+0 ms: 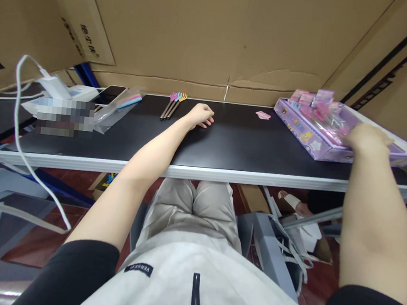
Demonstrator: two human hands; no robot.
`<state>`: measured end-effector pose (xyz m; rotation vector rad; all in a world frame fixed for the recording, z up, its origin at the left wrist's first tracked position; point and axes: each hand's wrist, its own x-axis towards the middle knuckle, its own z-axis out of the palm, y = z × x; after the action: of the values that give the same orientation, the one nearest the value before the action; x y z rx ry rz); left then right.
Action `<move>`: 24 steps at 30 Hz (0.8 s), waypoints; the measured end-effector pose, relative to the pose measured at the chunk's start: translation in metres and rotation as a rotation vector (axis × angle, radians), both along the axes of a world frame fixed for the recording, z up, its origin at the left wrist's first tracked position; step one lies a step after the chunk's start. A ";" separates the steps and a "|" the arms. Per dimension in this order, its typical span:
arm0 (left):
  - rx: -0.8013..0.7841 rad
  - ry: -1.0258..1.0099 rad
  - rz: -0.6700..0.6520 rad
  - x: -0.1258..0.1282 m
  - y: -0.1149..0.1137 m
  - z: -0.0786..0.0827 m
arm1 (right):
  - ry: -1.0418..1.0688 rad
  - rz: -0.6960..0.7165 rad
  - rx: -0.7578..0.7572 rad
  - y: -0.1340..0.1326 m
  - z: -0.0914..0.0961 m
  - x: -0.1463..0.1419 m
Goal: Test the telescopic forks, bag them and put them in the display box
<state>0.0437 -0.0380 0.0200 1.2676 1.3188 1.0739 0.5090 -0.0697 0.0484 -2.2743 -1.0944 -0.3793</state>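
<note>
Hands apart — my left hand (pixel 200 115) rests empty, loosely curled, on the black tabletop (pixel 240 146); my right hand (pixel 366 137) covers the purple cardboard toy box (pixel 319 149), unlifted — grip indeterminate.

My left hand (pixel 200 115) rests curled on black tabletop (pixel 226 145); right hand (pixel 367 138) on purple toy box (pixel 328 128).
</note>
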 end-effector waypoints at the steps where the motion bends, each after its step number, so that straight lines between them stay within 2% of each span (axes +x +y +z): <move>1: 0.013 0.026 -0.006 0.000 0.000 0.000 | 0.057 -0.110 -0.091 0.000 0.003 -0.008; 4: 0.048 0.118 -0.035 0.000 0.000 0.000 | 0.094 -0.164 -0.177 -0.004 0.015 -0.033; 7: 0.050 0.134 -0.037 0.000 0.000 0.000 | 0.083 -0.176 -0.244 -0.007 0.021 -0.044; 15: 0.067 0.136 -0.068 -0.001 0.006 -0.004 | 0.084 -0.177 -0.273 0.004 0.015 -0.027; 22: 0.071 0.111 -0.084 0.000 0.002 -0.001 | 0.133 -0.168 -0.277 0.001 0.020 -0.030; 24: 0.062 0.162 -0.093 0.000 0.000 0.001 | 0.111 -0.196 -0.337 0.003 0.019 -0.029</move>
<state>0.0432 -0.0377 0.0214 1.4736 1.3408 0.9701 0.4797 -0.0668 0.0678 -2.6754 -0.9385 -0.1499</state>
